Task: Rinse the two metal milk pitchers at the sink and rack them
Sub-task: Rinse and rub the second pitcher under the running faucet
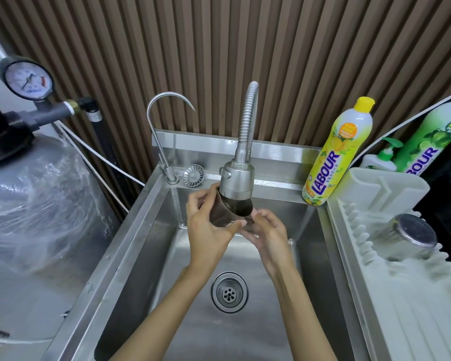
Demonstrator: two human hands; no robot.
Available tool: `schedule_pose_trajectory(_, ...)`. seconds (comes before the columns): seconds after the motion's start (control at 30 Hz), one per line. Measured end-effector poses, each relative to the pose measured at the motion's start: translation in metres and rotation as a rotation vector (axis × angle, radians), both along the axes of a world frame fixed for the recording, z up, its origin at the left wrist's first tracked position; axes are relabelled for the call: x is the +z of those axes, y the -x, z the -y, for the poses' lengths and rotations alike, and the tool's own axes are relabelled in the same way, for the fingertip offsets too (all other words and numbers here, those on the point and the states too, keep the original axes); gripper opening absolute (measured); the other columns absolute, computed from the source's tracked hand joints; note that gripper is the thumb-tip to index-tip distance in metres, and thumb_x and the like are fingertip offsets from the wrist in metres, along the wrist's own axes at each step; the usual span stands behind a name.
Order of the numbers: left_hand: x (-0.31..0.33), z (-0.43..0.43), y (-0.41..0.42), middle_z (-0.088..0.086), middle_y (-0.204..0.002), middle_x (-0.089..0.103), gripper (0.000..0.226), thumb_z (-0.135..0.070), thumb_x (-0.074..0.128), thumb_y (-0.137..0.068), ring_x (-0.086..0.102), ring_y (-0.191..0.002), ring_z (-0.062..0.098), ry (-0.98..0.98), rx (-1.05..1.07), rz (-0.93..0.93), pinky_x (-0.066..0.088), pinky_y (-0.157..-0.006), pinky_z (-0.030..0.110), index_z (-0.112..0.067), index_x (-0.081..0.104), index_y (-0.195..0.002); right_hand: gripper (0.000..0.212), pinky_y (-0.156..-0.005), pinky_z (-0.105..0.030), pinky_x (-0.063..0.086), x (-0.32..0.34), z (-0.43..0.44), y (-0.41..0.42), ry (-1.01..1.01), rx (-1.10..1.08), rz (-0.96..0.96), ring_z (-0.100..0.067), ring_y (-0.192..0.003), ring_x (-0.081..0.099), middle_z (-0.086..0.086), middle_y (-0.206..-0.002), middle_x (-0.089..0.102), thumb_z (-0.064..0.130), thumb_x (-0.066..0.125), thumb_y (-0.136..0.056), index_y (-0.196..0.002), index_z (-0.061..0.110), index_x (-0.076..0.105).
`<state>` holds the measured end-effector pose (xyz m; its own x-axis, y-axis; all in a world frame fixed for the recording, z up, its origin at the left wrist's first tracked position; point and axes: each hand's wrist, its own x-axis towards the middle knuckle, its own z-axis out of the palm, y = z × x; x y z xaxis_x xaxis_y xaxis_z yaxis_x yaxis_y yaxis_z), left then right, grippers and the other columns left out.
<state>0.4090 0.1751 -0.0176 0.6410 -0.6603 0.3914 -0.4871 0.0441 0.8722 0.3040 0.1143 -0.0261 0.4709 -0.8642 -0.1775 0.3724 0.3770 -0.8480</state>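
A metal milk pitcher (225, 212) is held tilted directly under the spray head of the flexible tap (237, 181), over the steel sink (146, 230). My left hand (207, 230) wraps its left side and my right hand (264, 230) cups it from the right and below. The pitcher's dark mouth faces up toward the tap head. The second metal pitcher (406, 237) lies upside down on the white dish rack (391, 295) to the right of the sink. Whether water is running I cannot tell.
A yellow dish soap bottle (336, 155) stands at the sink's back right corner, with a green bottle (432, 136) and a pump bottle (380, 158) behind the rack. A thin gooseneck tap (159, 121) and loose strainer (192, 175) sit back left. The drain (229, 291) lies below. A plastic-wrapped tank (34, 194) stands left.
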Motion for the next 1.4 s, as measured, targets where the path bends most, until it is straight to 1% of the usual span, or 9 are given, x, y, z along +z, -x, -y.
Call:
schedule_pose_trajectory(0.2,-0.004,-0.005,0.013,-0.004,-0.084,0.047,0.065,-0.072,0.065,-0.041,0.057,-0.079,0.004,-0.085,0.089,-0.125,0.039,-0.073,0.003,-0.035,0.063,-0.095,0.021,-0.056,-0.033,0.059,0.025,0.001,0.016,0.196,-0.153,-0.500,-0.016,-0.065,0.068,-0.012,-0.076,0.069,0.023,0.069,-0.083,-0.083,0.004,0.061)
schedule_pose_trajectory(0.37,-0.016,0.001,0.014,0.005,-0.100,0.068,0.055,-0.058,0.077,-0.046,0.067,-0.089,0.001,-0.107,-0.143,-0.420,0.051,-0.089,0.023,-0.032,0.069,-0.094,0.022,-0.078,-0.047,0.054,0.038,0.000,0.021,0.515,-0.319,-0.901,-0.030,-0.081,0.067,-0.007,-0.080,0.071,0.035,0.073,-0.076,-0.073,0.020,0.057)
schedule_pose_trajectory(0.53,-0.022,0.015,0.009,0.006,-0.113,0.068,0.069,-0.024,0.088,-0.051,0.064,-0.109,0.021,-0.003,-0.210,-0.446,0.048,-0.097,0.032,-0.014,0.061,-0.114,0.017,-0.079,-0.010,0.047,0.030,-0.001,0.014,0.487,-0.321,-0.558,0.000,-0.087,0.065,0.003,-0.102,0.072,0.007,0.065,-0.084,-0.077,0.016,0.053)
schedule_pose_trajectory(0.67,-0.018,0.016,0.002,-0.001,-0.117,0.058,0.076,-0.016,0.084,-0.050,0.058,-0.115,0.014,0.085,-0.134,-0.333,0.045,-0.102,0.031,-0.017,0.056,-0.120,0.022,-0.094,-0.027,0.048,0.009,0.005,0.003,0.223,-0.181,-0.171,-0.011,-0.105,0.064,0.002,-0.109,0.068,0.001,0.057,-0.088,-0.074,0.013,0.045)
schedule_pose_trajectory(0.77,-0.008,0.008,-0.001,-0.021,-0.113,0.049,0.076,-0.019,0.081,-0.049,0.052,-0.109,-0.006,0.064,-0.094,-0.143,0.042,-0.096,0.015,-0.023,0.055,-0.121,0.020,-0.094,-0.040,0.051,-0.004,0.006,-0.002,0.031,-0.067,0.056,-0.024,-0.091,0.064,-0.014,-0.103,0.064,-0.001,0.052,-0.090,-0.074,0.008,0.044)
schedule_pose_trajectory(1.0,-0.001,-0.001,0.006,-0.007,-0.086,0.044,0.077,-0.055,0.082,-0.044,0.053,-0.081,0.001,-0.056,0.089,-0.100,0.038,-0.075,0.001,-0.022,0.065,-0.111,0.015,-0.057,-0.030,0.059,0.014,-0.001,0.007,0.123,-0.104,-0.326,-0.022,-0.068,0.066,-0.011,-0.070,0.067,0.017,0.063,-0.087,-0.077,0.006,0.059)
schedule_pose_trajectory(1.13,-0.009,0.000,0.012,-0.003,-0.088,0.061,0.052,-0.069,0.070,-0.041,0.064,-0.082,0.003,-0.141,0.004,-0.263,0.044,-0.076,0.007,-0.041,0.065,-0.086,0.020,-0.058,-0.038,0.060,0.033,0.003,0.019,0.319,-0.233,-0.720,-0.020,-0.068,0.069,-0.006,-0.073,0.068,0.028,0.072,-0.079,-0.072,0.015,0.060)
schedule_pose_trajectory(1.23,-0.016,0.005,0.011,0.004,-0.103,0.071,0.060,-0.048,0.085,-0.046,0.068,-0.096,0.014,-0.094,-0.191,-0.528,0.050,-0.084,0.019,-0.028,0.070,-0.100,0.021,-0.074,-0.045,0.055,0.041,0.002,0.022,0.515,-0.319,-0.896,-0.026,-0.078,0.067,-0.005,-0.077,0.070,0.033,0.073,-0.077,-0.070,0.019,0.058)
schedule_pose_trajectory(1.4,-0.020,0.015,0.009,0.008,-0.117,0.067,0.067,0.000,0.085,-0.056,0.061,-0.114,0.020,0.035,-0.256,-0.588,0.046,-0.101,0.032,-0.014,0.060,-0.116,0.019,-0.077,-0.006,0.046,0.033,0.001,0.014,0.477,-0.290,-0.563,0.006,-0.085,0.063,0.008,-0.097,0.069,0.008,0.064,-0.085,-0.076,0.020,0.052)
